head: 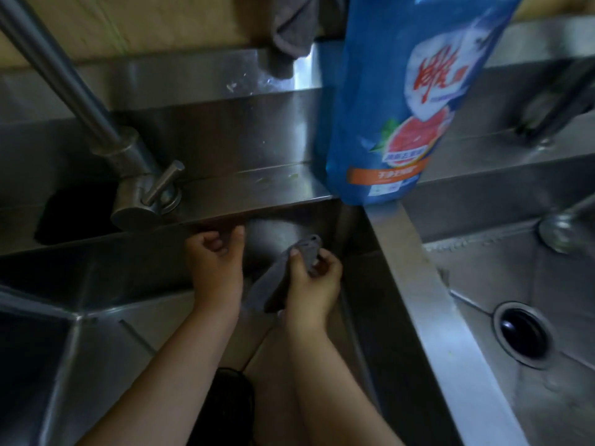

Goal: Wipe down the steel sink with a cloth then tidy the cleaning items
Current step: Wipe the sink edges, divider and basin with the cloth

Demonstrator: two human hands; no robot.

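Observation:
I look down into the left basin of a steel sink [106, 320]. My right hand [314, 283] pinches a grey cloth [273, 284] near the basin's far right corner, close to the back wall. The cloth hangs down from the fingers over the basin floor. My left hand [215, 262] hovers beside it with curled fingers and holds nothing. A tall blue detergent bottle [396, 98] stands on the back ledge where the divider [428, 284] between the two basins begins.
A steel faucet [106, 133] with a lever handle slants over the left ledge. A second grey cloth [289, 33] hangs above the back ledge. The right basin holds a round drain [521, 334]. A dark drain sits under my forearms [222, 403].

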